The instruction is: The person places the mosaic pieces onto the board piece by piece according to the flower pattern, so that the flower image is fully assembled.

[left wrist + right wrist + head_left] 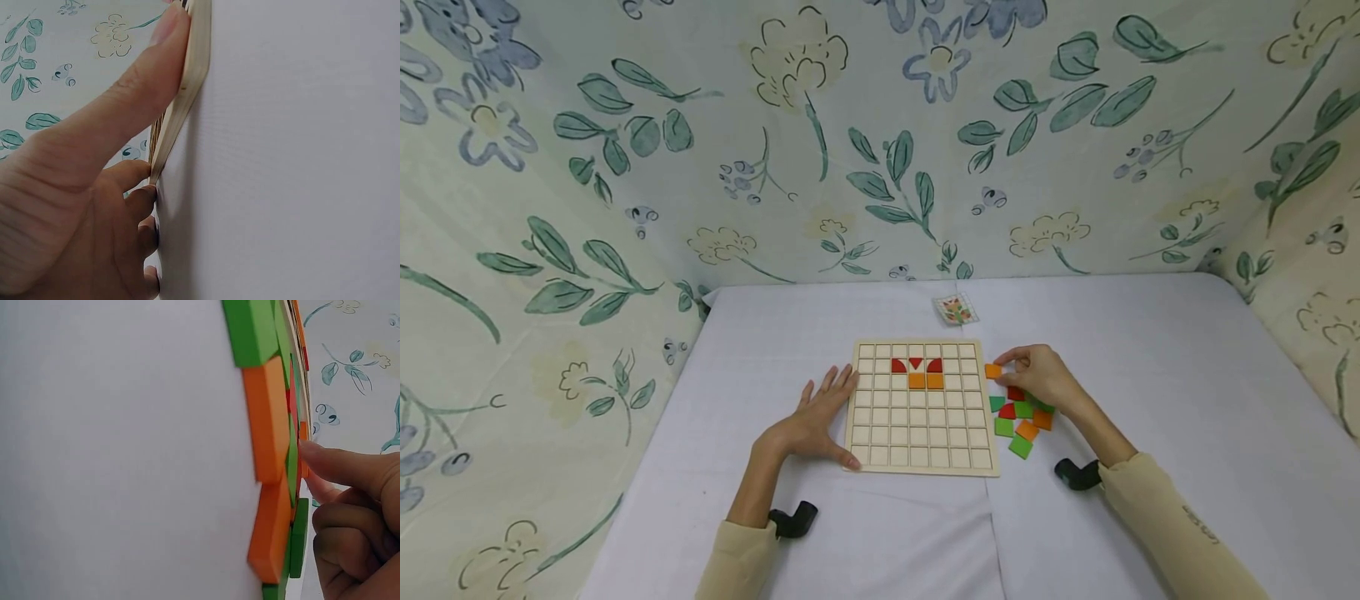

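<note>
Wooden grid board (925, 427) lies flat on the white-covered table (895, 550). Hands well apart, one on each side of it.

Left hand (815, 423): fingers spread, relaxed, grasping nothing. Fingertips rest against the board's left edge; thumb lies over the near-left corner, contact also seen in the left wrist view.

Right hand (1041, 377): thumb and fingers pinch an orange square tile (993, 372) just beside the board's right edge, toward the far end. Cannot tell whether tile and frame touch.

On board, second row from far side: red quarter-circle tile (898, 366), red triangle tile (915, 362), second red quarter-circle (935, 366). Row below: two orange squares (926, 381), side by side, under the triangle and second quarter-circle.

Right of board: loose cluster of green, red and orange tiles (1023, 409), some touching or overlapping, partly under the right hand.

Beyond the far edge: small packet (957, 310) with a colourful print. Backdrop: leaf-and-flower fabric (880, 125).
</note>
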`<state>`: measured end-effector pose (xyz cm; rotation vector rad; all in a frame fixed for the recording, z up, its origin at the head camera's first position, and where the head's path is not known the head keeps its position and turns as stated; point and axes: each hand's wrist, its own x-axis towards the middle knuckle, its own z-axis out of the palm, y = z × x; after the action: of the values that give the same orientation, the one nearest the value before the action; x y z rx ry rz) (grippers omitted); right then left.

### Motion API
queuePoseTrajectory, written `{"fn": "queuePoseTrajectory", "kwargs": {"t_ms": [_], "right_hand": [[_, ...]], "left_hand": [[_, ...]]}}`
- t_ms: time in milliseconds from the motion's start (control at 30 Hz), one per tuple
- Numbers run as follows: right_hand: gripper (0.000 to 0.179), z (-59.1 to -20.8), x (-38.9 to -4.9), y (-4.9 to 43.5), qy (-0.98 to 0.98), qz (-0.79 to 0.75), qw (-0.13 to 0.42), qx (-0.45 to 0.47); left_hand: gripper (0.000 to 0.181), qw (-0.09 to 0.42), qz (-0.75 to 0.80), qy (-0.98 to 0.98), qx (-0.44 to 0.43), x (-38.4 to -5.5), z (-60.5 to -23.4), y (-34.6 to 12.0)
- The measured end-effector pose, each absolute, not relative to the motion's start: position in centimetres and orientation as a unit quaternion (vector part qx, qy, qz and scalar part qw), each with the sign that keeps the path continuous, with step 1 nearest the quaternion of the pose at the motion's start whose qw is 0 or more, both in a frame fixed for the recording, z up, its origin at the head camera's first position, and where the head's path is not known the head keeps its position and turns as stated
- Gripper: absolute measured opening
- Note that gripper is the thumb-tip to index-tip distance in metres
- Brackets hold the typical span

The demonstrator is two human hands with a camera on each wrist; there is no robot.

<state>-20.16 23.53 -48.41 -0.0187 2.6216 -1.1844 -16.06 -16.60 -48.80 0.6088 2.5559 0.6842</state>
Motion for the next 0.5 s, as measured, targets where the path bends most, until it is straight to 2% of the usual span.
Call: {"fn": "queuePoseTrajectory", "kwargs": {"t_ms": [500], "right_hand": [[0.035,-48.69,-20.19,23.64,0.899,-0.418,0.128,-0.006]], "left_hand": [[0.145,0.212,0.245,0.921,0.216,-16.04,-48.87,-16.65]]}}
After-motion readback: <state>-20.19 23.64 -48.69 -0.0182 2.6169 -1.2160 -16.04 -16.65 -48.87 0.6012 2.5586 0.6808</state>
